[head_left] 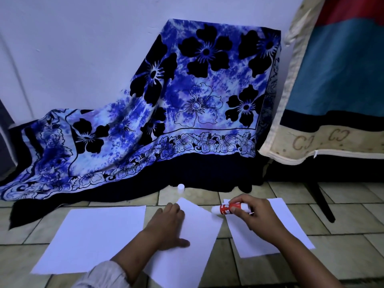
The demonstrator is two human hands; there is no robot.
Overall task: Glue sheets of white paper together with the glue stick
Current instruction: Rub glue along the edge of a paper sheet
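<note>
Nearest, at the lower edge, a pale sleeve (104,275) on the left arm. Just beyond, the left hand (166,227) laid flat on the middle sheet (199,231), fingers straight and a little spread, gripping nothing, probably to stop this tilted sheet from sliding under the glue. To the right, the right hand (257,219) curled round the glue stick (228,209), pinched near its back end and pointed leftward, almost level, the white tip at the upper right edge of the middle sheet; touching or just above, impossible to tell. Seems to be the step of spreading glue along that edge, for joining a neighbour sheet there. On both sides, on the tiled floor (353,256), two more white sheets: the left sheet (93,235), just beside the middle one and perhaps overlapped, the border hidden by the arm, and the right sheet (295,225), partly under the right hand, both lying near, likely ready for their turn. Further away, the white cap (181,187) standing alone on the floor, well apart from the stick, set aside to leave the glue bare. Behind it, a blue flowered cloth (187,90) draped over something hidden, a worn mattress (332,80) leaning at the right, and last the pale wall (72,48)
</note>
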